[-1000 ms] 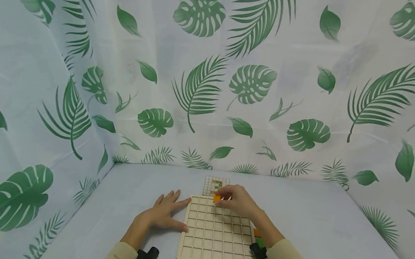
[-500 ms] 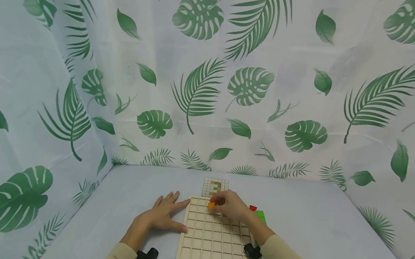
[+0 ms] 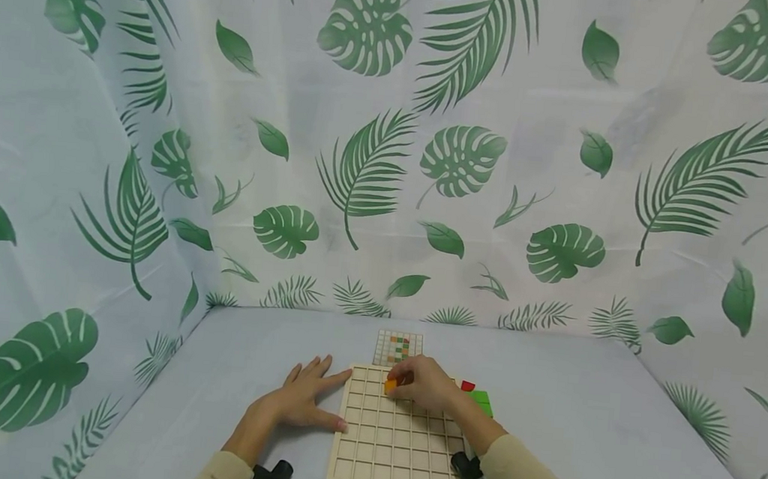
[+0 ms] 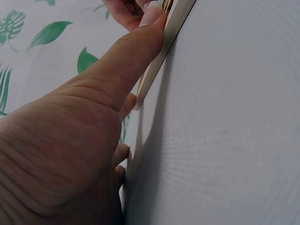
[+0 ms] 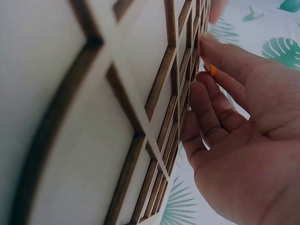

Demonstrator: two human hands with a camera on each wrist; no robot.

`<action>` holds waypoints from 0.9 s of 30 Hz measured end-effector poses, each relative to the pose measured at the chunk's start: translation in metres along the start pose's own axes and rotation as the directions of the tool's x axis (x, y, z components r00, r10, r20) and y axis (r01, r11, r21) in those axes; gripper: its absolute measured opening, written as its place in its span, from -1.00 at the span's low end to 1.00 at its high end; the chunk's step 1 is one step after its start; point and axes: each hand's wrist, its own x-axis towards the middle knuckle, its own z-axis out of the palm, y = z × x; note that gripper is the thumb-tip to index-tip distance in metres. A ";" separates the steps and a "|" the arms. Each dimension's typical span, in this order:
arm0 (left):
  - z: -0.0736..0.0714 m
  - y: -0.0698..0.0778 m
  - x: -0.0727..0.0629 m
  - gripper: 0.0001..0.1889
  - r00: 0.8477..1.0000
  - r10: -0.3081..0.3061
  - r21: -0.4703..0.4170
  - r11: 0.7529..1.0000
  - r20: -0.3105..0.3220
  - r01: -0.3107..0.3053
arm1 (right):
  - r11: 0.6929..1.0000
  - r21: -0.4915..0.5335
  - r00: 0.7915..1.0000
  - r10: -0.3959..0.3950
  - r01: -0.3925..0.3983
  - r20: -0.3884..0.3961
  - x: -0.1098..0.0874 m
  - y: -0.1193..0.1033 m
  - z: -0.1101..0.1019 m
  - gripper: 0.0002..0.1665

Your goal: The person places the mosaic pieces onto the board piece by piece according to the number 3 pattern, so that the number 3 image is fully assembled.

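My right hand (image 3: 428, 383) pinches a small orange block (image 3: 390, 387) between thumb and index finger. The block is at a square near the back of a pale wooden grid board (image 3: 374, 454); whether it is fully seated I cannot tell. In the right wrist view, only an orange sliver of the block (image 5: 213, 70) shows between the fingers of the right hand (image 5: 243, 108), close to the board's dark-edged ridges. My left hand (image 3: 303, 400) lies with spread fingers at the board's left side, its thumb (image 4: 126, 61) and index fingertip touching the edge.
Behind the board lies a small printed card (image 3: 385, 345) with a grid of coloured squares. Green blocks (image 3: 482, 401) and a red piece (image 3: 468, 386) sit by the board's right side, partly behind the right arm. A leaf-patterned cloth (image 3: 368, 268) rises behind the white table.
The right hand has brought the orange block from the board's back edge slightly left and nearer, down to a square. Red and green pieces have come into sight behind the arm. The left hand stays put.
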 end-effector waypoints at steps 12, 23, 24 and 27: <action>-0.001 -0.001 0.000 0.08 1.000 -0.003 -0.012 1.000 0.003 0.003 | 1.000 -0.014 0.999 0.017 -0.017 0.029 0.004 -0.006 -0.001 -0.77; 0.002 -0.002 0.000 0.10 1.000 0.008 0.004 1.000 -0.003 -0.008 | 0.999 -0.036 0.999 0.009 -0.008 0.036 0.004 -0.009 0.001 -0.76; 0.002 -0.002 0.000 0.10 1.000 0.011 0.004 1.000 -0.004 -0.011 | 0.999 -0.032 0.999 0.011 -0.009 0.035 0.004 -0.010 0.001 -0.76; 0.002 -0.002 0.001 0.10 1.000 0.011 0.007 1.000 -0.005 -0.011 | 0.999 -0.027 0.999 0.021 -0.020 0.035 0.004 -0.011 0.001 -0.76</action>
